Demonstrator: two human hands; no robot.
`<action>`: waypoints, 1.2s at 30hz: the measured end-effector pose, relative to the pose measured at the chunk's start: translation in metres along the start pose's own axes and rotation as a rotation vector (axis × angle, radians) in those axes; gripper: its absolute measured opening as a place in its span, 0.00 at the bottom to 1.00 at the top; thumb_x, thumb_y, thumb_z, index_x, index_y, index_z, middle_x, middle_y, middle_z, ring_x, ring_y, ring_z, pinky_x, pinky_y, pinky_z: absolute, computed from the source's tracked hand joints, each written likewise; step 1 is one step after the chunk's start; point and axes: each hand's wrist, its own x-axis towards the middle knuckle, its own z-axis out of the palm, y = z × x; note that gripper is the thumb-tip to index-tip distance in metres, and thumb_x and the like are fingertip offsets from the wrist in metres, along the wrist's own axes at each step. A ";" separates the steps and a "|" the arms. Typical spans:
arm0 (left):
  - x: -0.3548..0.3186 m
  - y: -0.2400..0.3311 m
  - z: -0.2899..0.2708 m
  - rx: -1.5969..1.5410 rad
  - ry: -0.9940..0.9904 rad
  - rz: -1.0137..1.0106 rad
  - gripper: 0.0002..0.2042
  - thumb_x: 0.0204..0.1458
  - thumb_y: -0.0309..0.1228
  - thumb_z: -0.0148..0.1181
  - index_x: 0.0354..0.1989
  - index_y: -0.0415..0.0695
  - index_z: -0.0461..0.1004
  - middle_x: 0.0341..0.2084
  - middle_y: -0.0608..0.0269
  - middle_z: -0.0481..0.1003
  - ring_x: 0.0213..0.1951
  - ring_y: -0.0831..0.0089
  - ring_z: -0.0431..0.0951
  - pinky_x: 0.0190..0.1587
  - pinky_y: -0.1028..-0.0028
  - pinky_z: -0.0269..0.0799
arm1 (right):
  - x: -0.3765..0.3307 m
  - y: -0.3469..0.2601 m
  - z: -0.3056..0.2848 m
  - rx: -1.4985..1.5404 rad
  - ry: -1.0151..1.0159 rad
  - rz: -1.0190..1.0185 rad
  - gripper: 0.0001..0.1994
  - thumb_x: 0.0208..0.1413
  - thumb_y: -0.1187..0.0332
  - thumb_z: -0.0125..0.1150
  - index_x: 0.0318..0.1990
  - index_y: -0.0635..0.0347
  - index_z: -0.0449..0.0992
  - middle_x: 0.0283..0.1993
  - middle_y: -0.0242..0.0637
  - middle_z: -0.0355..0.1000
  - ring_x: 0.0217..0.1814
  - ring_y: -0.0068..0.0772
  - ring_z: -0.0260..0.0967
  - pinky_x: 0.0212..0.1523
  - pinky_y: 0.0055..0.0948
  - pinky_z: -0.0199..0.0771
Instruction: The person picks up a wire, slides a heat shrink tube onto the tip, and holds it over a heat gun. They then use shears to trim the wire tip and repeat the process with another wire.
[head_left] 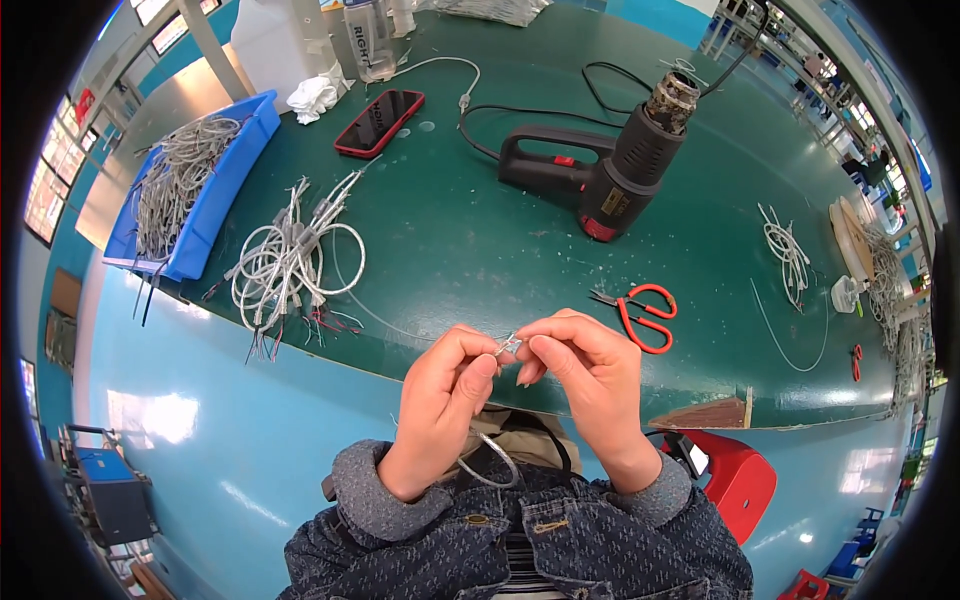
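Close to the table's front edge, my left hand [440, 392] pinches the end of a pale grey cable [514, 464] between thumb and fingers. The cable's length loops down below that hand, in front of my jacket. My right hand [592, 378] is closed in a pinch on the same end, fingertips almost touching the left ones. Fine silvery strands [509, 345] show between the two hands; their exact shape is too small to tell. Beyond my right hand lie red-handled scissors [650, 328], blades toward the left. A bundle of similar cables [295, 250] rests beyond my left hand.
A black heat gun [630, 165] stands nozzle-up on the green table [450, 250]. A red-cased phone [380, 122] lies farther back. At left, a blue tray [265, 120] is full of cables. More cable [787, 255] and a spool [850, 240] sit right. A red stool [745, 485] is below.
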 end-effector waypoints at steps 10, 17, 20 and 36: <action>0.000 -0.001 -0.001 0.019 -0.003 0.014 0.08 0.61 0.27 0.45 0.35 0.36 0.67 0.30 0.66 0.65 0.20 0.86 0.59 0.22 0.85 0.53 | -0.001 -0.001 0.000 -0.045 -0.005 -0.019 0.06 0.56 0.79 0.52 0.38 0.71 0.75 0.32 0.39 0.71 0.29 0.24 0.71 0.30 0.19 0.72; 0.000 -0.003 -0.002 0.040 -0.006 0.019 0.07 0.61 0.27 0.45 0.35 0.36 0.67 0.31 0.66 0.66 0.20 0.86 0.60 0.22 0.85 0.54 | -0.002 -0.001 0.001 -0.069 -0.002 -0.017 0.06 0.56 0.80 0.52 0.38 0.71 0.75 0.32 0.39 0.71 0.29 0.25 0.71 0.30 0.19 0.72; 0.000 -0.003 -0.003 0.070 -0.010 0.033 0.06 0.60 0.26 0.46 0.35 0.36 0.67 0.31 0.65 0.66 0.20 0.86 0.60 0.22 0.85 0.55 | -0.002 0.000 0.001 -0.088 -0.004 -0.031 0.06 0.56 0.80 0.52 0.37 0.71 0.75 0.32 0.39 0.71 0.29 0.25 0.71 0.30 0.19 0.72; 0.003 0.003 0.001 0.186 0.020 0.118 0.06 0.59 0.27 0.49 0.35 0.36 0.68 0.24 0.68 0.64 0.20 0.86 0.60 0.21 0.84 0.54 | 0.006 -0.003 0.000 -0.444 0.006 -0.335 0.02 0.51 0.81 0.55 0.31 0.68 0.74 0.28 0.38 0.70 0.26 0.24 0.69 0.26 0.20 0.66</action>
